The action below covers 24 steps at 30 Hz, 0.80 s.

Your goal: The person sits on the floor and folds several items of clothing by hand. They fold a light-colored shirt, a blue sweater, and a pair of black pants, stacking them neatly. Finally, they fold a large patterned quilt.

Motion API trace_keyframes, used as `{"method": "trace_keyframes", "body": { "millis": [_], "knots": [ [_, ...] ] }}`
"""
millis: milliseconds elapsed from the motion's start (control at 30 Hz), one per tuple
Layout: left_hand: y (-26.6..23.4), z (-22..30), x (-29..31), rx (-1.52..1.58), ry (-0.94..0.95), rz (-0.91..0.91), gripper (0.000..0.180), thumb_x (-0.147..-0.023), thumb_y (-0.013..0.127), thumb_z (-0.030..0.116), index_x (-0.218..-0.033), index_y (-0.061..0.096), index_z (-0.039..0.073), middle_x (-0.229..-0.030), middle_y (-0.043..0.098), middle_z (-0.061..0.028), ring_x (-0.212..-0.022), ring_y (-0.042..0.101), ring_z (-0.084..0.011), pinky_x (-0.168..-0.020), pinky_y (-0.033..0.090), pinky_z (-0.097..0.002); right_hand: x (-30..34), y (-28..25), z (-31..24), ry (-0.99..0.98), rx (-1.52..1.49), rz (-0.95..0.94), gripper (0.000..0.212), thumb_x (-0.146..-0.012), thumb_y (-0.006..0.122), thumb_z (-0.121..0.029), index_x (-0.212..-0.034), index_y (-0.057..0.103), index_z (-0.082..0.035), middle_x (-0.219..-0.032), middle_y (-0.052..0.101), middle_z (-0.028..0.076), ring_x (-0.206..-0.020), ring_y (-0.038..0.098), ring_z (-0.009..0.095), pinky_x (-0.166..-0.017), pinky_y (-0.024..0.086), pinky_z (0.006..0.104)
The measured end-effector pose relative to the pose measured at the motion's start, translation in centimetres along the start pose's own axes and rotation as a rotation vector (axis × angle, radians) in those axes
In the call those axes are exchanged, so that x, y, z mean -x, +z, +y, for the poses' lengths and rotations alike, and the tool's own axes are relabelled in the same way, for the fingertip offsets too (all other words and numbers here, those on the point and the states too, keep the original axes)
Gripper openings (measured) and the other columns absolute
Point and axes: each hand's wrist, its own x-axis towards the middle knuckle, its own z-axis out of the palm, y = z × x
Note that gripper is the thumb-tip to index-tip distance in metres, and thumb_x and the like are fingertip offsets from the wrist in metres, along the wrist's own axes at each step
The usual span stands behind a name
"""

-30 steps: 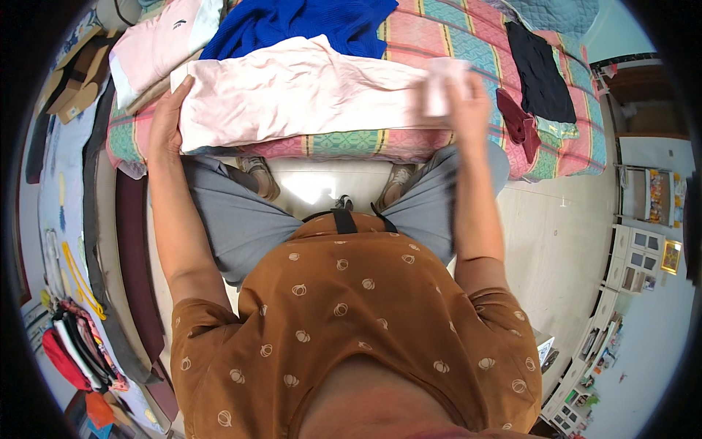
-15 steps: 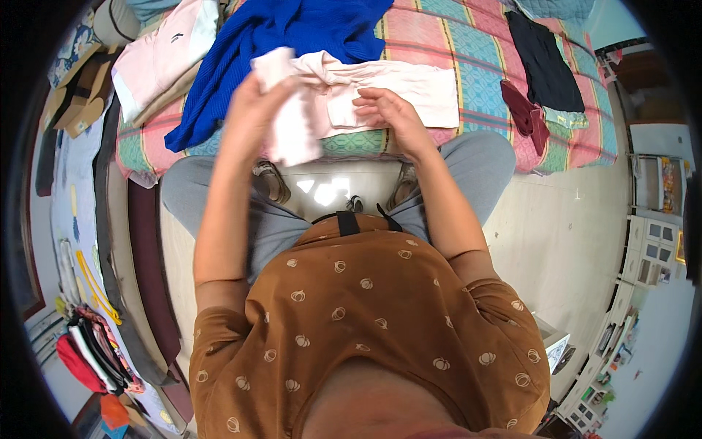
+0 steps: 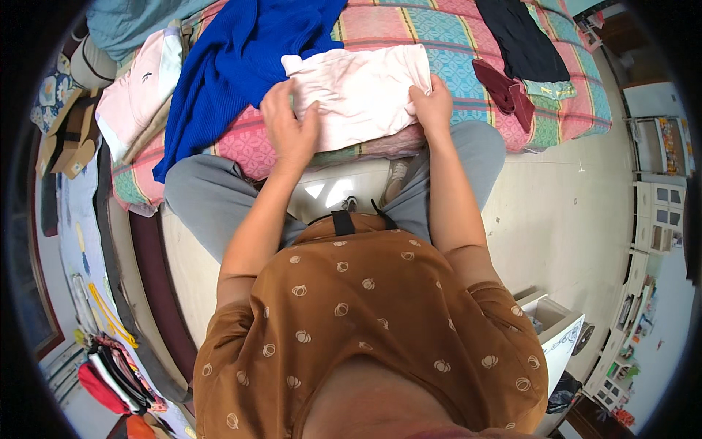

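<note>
A pale pink garment (image 3: 358,91), folded into a wrinkled rectangle, lies at the near edge of the bed. My right hand (image 3: 434,110) pinches its right edge, thumb on top and the fingers partly hidden behind the cloth. At the left end, my left hand (image 3: 291,132) is open, its fingers apart and its thumb against the cloth. Behind and left of the garment spreads a blue ribbed knit (image 3: 241,62), with the garment's far left corner against it.
The bed has a pink and teal patterned cover (image 3: 453,44). To the left lies a folded pink and white garment (image 3: 139,88); to the right are black folded clothing (image 3: 519,44) and a maroon cloth item (image 3: 504,91). An open cardboard box (image 3: 72,139) stands far left.
The garment's left part, earlier lifted in my left hand, now lies flat and more compact. My right hand has closed on the right edge; my left hand has let go and come lower.
</note>
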Motion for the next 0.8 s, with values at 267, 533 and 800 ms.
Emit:
{"method": "trace_keyframes", "body": {
  "millis": [267, 533, 800],
  "knots": [
    [4.1, -5.9, 0.7, 1.035, -0.905, -0.302, 0.055, -0.083, 0.076, 0.015, -0.129, 0.053, -0.003, -0.115, 0.066, -0.0112, -0.098, 0.065, -0.0184, -0.086, 0.053, -0.0309, -0.9, -1.6, -2.1, 0.469, -0.514, -0.279, 0.053, -0.077, 0.074, -0.005, -0.126, 0.058, 0.005, -0.107, 0.070, 0.015, -0.092, 0.068, 0.026, -0.084, 0.055, 0.0368],
    [3.7, -1.1, -8.6, 1.085, -0.533, -0.450, 0.044, -0.090, 0.070, 0.018, -0.128, 0.057, 0.000, -0.114, 0.068, -0.0076, -0.102, 0.064, -0.0154, -0.091, 0.051, -0.0309, -6.4, -7.7, -4.9, 0.359, -0.640, -0.230, 0.038, -0.080, 0.071, -0.003, -0.116, 0.061, 0.005, -0.102, 0.070, 0.012, -0.080, 0.069, 0.020, -0.064, 0.058, 0.0331],
    [8.7, -9.4, -10.8, -0.265, 0.173, -0.436, 0.066, -0.086, 0.069, 0.029, -0.143, 0.046, 0.003, -0.142, 0.049, -0.0247, -0.134, 0.042, -0.0427, -0.114, 0.034, -0.0473, -11.9, -6.5, 2.3, 0.380, -0.239, -0.250, 0.065, -0.073, 0.078, -0.008, -0.130, 0.052, 0.007, -0.108, 0.069, 0.016, -0.091, 0.067, 0.025, -0.082, 0.054, 0.0364]
  ]
}}
